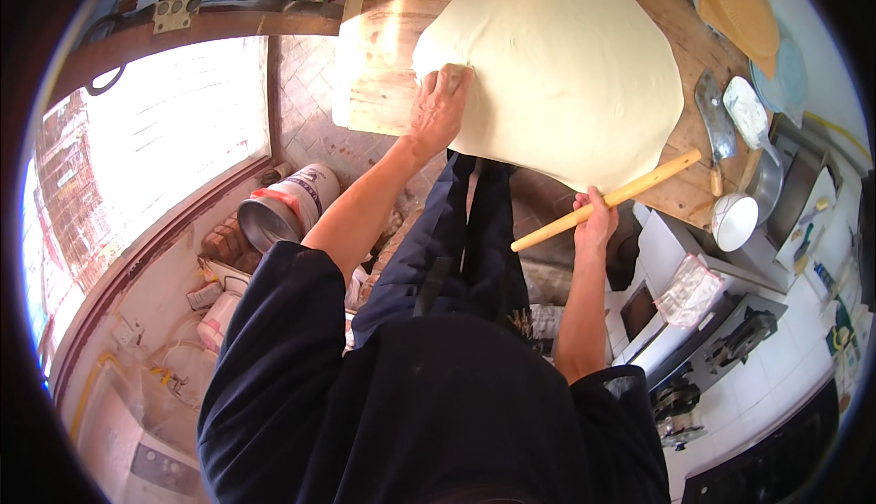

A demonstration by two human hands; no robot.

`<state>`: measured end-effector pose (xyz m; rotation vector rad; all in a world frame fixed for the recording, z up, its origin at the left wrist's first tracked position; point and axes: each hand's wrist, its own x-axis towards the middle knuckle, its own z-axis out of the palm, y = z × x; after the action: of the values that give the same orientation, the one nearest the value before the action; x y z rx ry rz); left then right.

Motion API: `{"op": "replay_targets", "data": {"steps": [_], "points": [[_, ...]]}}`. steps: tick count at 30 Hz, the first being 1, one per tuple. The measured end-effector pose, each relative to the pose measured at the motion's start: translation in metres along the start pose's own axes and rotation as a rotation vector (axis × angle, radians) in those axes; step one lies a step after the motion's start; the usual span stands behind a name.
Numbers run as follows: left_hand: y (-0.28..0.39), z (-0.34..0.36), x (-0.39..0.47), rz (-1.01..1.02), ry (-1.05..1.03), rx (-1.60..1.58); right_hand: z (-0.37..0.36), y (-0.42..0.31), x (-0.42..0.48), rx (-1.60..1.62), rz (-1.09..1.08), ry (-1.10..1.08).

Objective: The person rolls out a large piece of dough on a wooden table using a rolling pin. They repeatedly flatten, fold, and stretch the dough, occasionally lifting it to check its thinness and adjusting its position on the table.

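A large, thin sheet of pale dough (554, 73) spreads over the wooden work table (383, 93), its near edge reaching the table's front. My left hand (441, 104) is at the sheet's left edge, fingers curled into the dough, which puckers beside them; the fingertips are hidden. In my right hand (595, 220) is a slim wooden rolling pin (657, 174), held near its middle and slanting up to the right. The thumb of that hand is close to the dough's near edge.
A cleaver (716, 117), a floury scoop (746, 110) and a white bowl (735, 221) are at the table's right side. Behind them is an orange plastic lid or basket (739, 11). A gas stove (742, 340) stands to the right. A white bucket (318, 186) stands on the left below the window.
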<state>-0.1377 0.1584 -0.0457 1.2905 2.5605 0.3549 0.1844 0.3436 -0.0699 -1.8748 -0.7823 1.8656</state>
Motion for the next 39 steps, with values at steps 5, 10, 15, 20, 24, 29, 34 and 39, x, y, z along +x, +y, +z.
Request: {"op": "replay_targets", "data": {"steps": [5,10,15,20,24,29,34,39], "points": [[-0.004,-0.003,0.003,-0.003,-0.016,-0.034,0.002,-0.003,0.0,-0.007,0.006,0.014],[0.006,-0.013,0.004,-0.006,-0.071,0.009,-0.001,0.0,0.002,-0.016,-0.003,0.01],[-0.01,-0.01,0.007,-0.024,-0.059,-0.087,-0.001,0.001,0.001,-0.025,-0.001,0.0],[-0.011,-0.015,0.015,0.019,-0.079,-0.006,-0.001,0.0,0.003,-0.025,-0.014,-0.015],[-0.004,-0.013,0.016,-0.028,-0.091,0.014,0.001,-0.002,0.001,-0.028,-0.016,0.004],[-0.004,-0.002,0.001,0.044,-0.006,0.082,-0.002,0.0,0.0,-0.016,-0.025,-0.001],[0.003,-0.003,0.004,-0.001,-0.036,0.082,-0.002,0.001,0.005,-0.026,-0.015,-0.018],[0.002,-0.009,-0.003,0.012,-0.027,0.05,-0.002,0.001,0.002,-0.013,-0.012,-0.001]]}}
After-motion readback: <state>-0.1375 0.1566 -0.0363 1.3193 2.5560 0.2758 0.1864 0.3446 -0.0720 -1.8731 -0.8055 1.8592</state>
